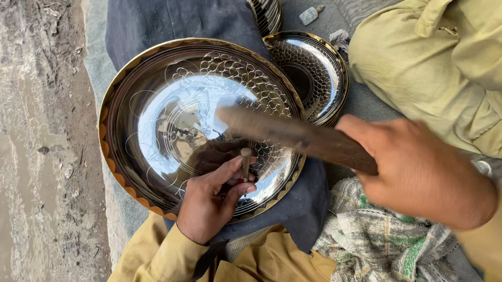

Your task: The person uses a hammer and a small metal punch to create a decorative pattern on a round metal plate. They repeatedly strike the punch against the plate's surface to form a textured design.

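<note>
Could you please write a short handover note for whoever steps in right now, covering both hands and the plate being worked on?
Left hand: grip shut on a small punch, held upright with its tip on the big shiny plate.
Right hand: grip shut on a wooden hammer, raised over the punch, blurred.
The plate rests on a dark cloth over the lap; a second plate lies behind it.
Done: scale pattern along the far and right side of the plate.
Left: the near and left side is only scribed with lines.

Glossy mirror-bright metal tray, dull metal punch, worn wooden mallet, coarse woven cloth
</note>
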